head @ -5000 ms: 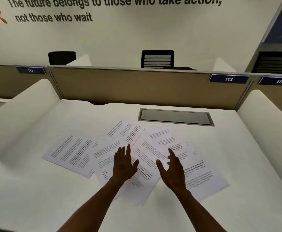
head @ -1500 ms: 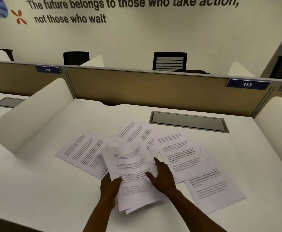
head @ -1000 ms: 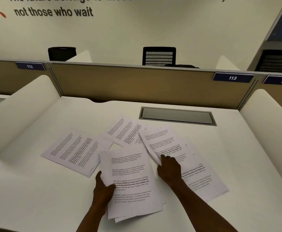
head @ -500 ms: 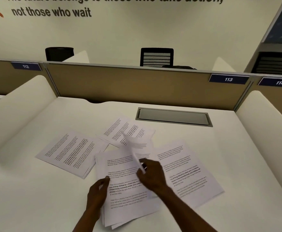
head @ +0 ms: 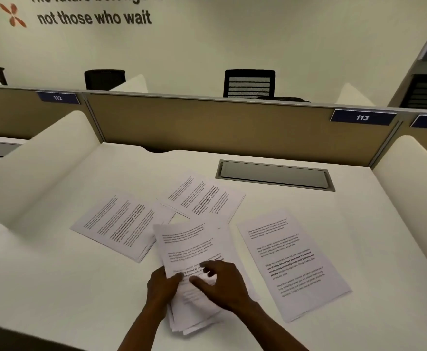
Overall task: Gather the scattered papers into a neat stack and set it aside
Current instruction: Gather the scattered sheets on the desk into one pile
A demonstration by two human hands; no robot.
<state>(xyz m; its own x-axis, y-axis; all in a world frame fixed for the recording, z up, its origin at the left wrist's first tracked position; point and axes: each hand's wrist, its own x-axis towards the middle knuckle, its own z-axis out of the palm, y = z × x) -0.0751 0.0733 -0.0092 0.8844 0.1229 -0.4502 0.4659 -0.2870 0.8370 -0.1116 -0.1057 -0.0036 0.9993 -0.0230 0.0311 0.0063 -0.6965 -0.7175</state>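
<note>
A loose stack of printed papers (head: 189,247) lies in front of me on the white desk (head: 55,287), its lower edges fanned out. My left hand (head: 163,287) grips the stack's left edge with the thumb on top. My right hand (head: 222,282) rests on the stack, fingers curled and pressing the top sheet. Three more groups of paper lie apart: one to the left (head: 121,224), one behind (head: 204,196), one to the right (head: 290,259).
A grey cable hatch (head: 274,174) is set into the desk at the back. White curved dividers stand at the left (head: 37,163) and right (head: 414,173). A tan partition (head: 207,125) with the label 113 closes the far side.
My right hand has carried a sheet from the middle-right onto the stack and now presses it down. The left hand still holds the stack's edge. The right sheets now lie uncovered.
</note>
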